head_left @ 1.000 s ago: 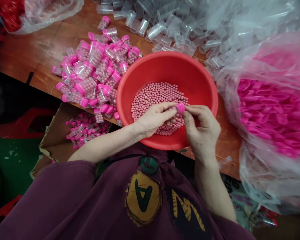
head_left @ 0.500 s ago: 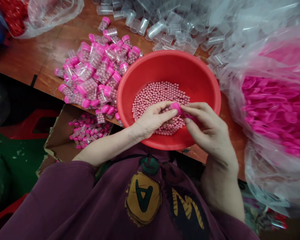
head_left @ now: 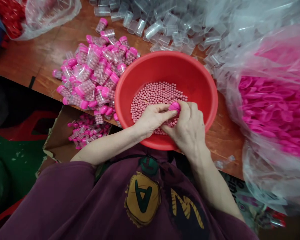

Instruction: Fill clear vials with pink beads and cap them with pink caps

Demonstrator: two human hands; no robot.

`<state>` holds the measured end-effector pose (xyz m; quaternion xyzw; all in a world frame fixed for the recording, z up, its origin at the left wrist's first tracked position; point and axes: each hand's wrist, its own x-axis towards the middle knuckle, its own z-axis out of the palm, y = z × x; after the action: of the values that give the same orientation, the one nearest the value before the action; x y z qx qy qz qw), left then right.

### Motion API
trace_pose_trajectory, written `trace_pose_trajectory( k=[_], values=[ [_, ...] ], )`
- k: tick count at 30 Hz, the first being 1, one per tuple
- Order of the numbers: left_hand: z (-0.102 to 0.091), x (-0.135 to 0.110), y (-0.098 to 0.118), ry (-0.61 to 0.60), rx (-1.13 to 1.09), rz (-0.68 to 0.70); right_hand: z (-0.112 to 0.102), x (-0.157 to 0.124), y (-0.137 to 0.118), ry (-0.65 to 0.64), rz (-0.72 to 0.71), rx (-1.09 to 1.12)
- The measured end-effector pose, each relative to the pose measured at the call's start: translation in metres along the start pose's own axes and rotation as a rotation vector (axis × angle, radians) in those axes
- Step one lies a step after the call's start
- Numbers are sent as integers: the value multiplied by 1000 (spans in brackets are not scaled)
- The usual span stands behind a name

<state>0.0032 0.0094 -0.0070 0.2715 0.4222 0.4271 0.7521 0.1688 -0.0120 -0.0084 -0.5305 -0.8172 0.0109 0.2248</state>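
Over the front part of a red plastic basin (head_left: pixel 200 76), my left hand (head_left: pixel 152 118) pinches a bright pink cap (head_left: pixel 174 106) between thumb and fingers. Whether a clear tube is attached to it cannot be made out behind the fingers. My right hand (head_left: pixel 190 126) is closed against the same cap from the other side, its fingertips pressed on it and its thumb reaching under. Small round pink beads (head_left: pixel 157 95) cover the basin's bottom beneath both hands.
A heap of bead-filled clear tubes with pink caps (head_left: pixel 90 76) lies left of the basin. More fill a cardboard box (head_left: pixel 57 140) below the table edge. Empty clear tubes (head_left: pixel 153 29) lie behind. A plastic bag of pink pieces (head_left: pixel 270 113) stands to the right.
My right hand has moved left and closed in on the pink cap at my left fingertips. Its fingers were further right, around another pink piece. My left hand has hardly moved.
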Motion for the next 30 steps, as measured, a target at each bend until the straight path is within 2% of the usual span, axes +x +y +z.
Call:
trace_pose_trajectory(
  k=[4, 10, 15, 19, 21, 24, 30],
  values=[
    [1, -2, 3, 0, 5, -15, 12, 2, 3, 37, -40, -70],
    [10, -5, 5, 27, -74, -50, 16, 3, 9, 109, -28, -75],
    [11, -4, 7, 50, -68, -68, 17, 4, 9, 56, 12, -46],
    [7, -7, 16, -18, -42, -35, 12, 7, 5, 24, 56, 20],
    [6, -7, 19, -39, -21, -15, 10, 8, 4, 2, 57, 22],
    [5, -5, 17, -8, 16, -54, 13, 6, 5, -28, 24, 21],
    [11, -5, 14, 36, -10, -147, 24, 2, 10, 38, 8, 66]
  ],
)
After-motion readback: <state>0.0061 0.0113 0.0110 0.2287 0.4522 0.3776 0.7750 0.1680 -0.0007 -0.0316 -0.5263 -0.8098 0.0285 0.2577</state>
